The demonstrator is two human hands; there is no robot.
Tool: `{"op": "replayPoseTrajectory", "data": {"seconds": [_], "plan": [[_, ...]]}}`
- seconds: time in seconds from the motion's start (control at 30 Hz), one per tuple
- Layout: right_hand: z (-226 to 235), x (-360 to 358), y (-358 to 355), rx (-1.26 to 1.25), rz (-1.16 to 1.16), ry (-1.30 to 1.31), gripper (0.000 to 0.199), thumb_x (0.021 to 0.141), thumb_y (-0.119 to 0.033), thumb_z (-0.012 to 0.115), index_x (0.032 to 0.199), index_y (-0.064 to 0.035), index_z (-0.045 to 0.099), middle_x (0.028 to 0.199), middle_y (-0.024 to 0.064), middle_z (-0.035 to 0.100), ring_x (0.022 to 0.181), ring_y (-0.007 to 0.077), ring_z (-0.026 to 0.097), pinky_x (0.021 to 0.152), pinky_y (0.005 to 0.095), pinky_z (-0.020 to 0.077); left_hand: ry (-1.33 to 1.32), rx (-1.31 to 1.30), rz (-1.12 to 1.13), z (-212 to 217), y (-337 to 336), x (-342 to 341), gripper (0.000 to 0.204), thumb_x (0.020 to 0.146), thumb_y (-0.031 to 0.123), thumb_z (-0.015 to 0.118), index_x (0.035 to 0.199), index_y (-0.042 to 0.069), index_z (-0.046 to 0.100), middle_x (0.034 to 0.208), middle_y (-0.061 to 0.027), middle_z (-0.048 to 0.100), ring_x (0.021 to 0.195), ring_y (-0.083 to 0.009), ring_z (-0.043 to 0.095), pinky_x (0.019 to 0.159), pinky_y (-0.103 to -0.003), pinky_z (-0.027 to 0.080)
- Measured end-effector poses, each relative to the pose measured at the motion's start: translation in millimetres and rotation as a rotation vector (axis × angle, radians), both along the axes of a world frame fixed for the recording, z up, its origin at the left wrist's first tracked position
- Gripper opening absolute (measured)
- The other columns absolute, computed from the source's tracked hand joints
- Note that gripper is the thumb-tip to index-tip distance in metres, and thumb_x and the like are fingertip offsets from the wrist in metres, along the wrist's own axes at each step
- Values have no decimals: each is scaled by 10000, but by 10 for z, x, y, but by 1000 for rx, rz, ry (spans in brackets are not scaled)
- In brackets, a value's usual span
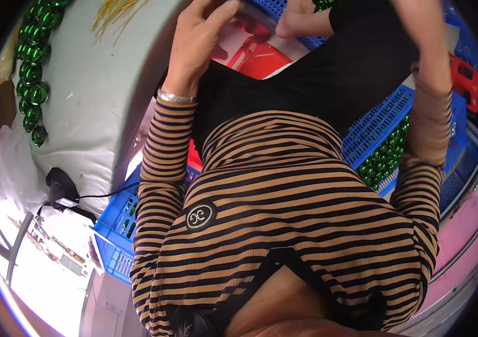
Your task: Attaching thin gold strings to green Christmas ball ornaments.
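Here the person is looking steeply down their own body, so the brown-and-black striped knit top (284,224) is filling most of the view and both sleeves are running up toward the top edge. The left hand (199,33) is reaching up past a thin silver bracelet (175,97) on its wrist, with the fingers (223,12) spread loosely and lying against a shiny red plastic piece (250,53); whether it is actually gripping that piece or only resting on it I cannot tell. The red piece is sitting just right of and below that hand, partly tucked under the black fabric (329,78) of the lap. Well to the left of the left hand, a string of glossy green round baubles (32,84) is lying along the edge of a pale grey padded desk (98,101), and a tuft of thin yellow strands (116,12) is lying on the same surface, nearer the hand. The right hand is running out of the top edge, so only its forearm (433,67) is showing. Below that forearm, a blue perforated plastic crate (379,126) is holding more green shiny baubles (385,160). Below the left sleeve, another blue plastic crate (118,236) is standing beside a black cable (104,195).
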State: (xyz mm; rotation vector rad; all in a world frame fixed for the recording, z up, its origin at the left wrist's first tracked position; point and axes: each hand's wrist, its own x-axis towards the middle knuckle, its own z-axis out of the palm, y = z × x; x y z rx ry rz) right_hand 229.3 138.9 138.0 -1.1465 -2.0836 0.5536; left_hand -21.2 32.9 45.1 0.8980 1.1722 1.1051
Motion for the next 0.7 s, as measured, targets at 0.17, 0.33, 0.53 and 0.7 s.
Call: {"op": "replayPoseTrajectory", "data": {"seconds": [0.17, 0.33, 0.53, 0.7], "plan": [[-863, 381, -1238, -210, 759, -253, 232, 788, -56, 562, 1006, 5, 615, 972, 113, 630, 923, 258, 603, 804, 346, 471, -6, -71, 40, -474, -364, -228, 217, 873, 144, 580, 1014, -10, 643, 930, -53, 638, 862, -116, 590, 760, -235, 444], [-367, 514, -923, 396, 191, -781, 255, 773, -43, 583, 1025, -23, 617, 1103, 127, 597, 1072, 308, 550, 936, 376, 432, 35, -170, 15, -612, -638, -398, 230, 879, 146, 572, 1045, 2, 640, 948, -57, 644, 852, -114, 600, 748, -232, 448], [-834, 410, -1848, -212, 818, -553, 183, 813, -137, 565, 960, -46, 625, 1081, 95, 606, 1070, 277, 552, 964, 427, 398, 10, -158, 15, -656, -660, -257, 225, 878, 148, 573, 1039, 8, 644, 932, -50, 647, 826, -107, 599, 734, -229, 443], [-486, 462, -844, 318, 357, -566, 174, 823, -162, 558, 942, -49, 617, 1046, 123, 598, 1010, 282, 561, 922, 422, 412, 92, -210, -96, -727, -747, -308, 224, 893, 129, 560, 1067, 4, 625, 935, -31, 626, 876, -103, 588, 772, -216, 444]]}}
